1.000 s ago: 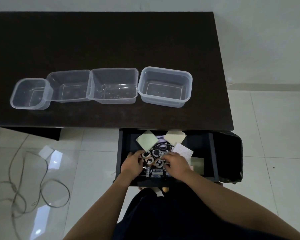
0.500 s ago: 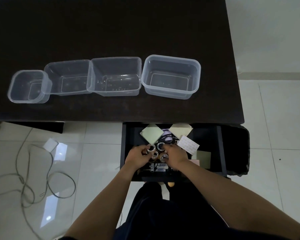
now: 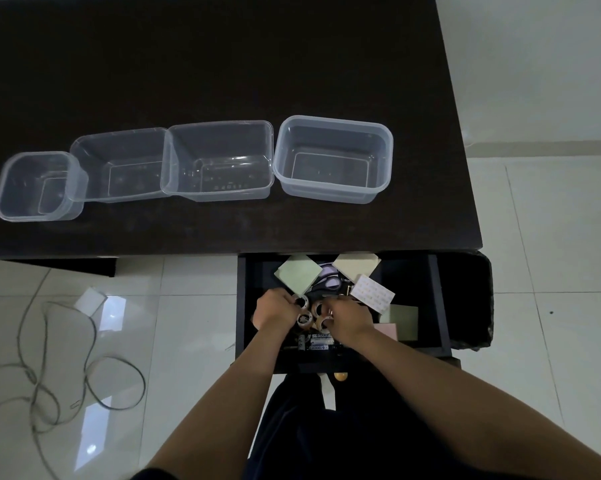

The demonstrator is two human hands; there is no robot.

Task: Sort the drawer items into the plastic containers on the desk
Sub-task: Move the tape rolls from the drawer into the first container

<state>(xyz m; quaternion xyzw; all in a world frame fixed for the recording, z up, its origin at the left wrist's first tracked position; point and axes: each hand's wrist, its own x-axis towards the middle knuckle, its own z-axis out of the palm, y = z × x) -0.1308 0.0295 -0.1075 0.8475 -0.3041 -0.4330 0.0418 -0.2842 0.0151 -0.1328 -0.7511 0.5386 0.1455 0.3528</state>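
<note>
We count four clear containers [image 3: 333, 157] in row on dark tabletop [image 3: 205, 64], each touching or just beside neighbour. Open drawer [image 3: 410, 271] at tabletop's 5 o'clock edge. Inside we count four tape rolls [image 3: 304, 318], two batteries [image 3: 318, 342], sticky pads [image 3: 298, 273], scissors [image 3: 328, 284]. Left hand [image 3: 275, 308] fingers curled on rolls; right hand [image 3: 349, 318] fingers curled on rolls too. Cable [image 3: 49, 358] on floor at 8 o'clock.
</note>
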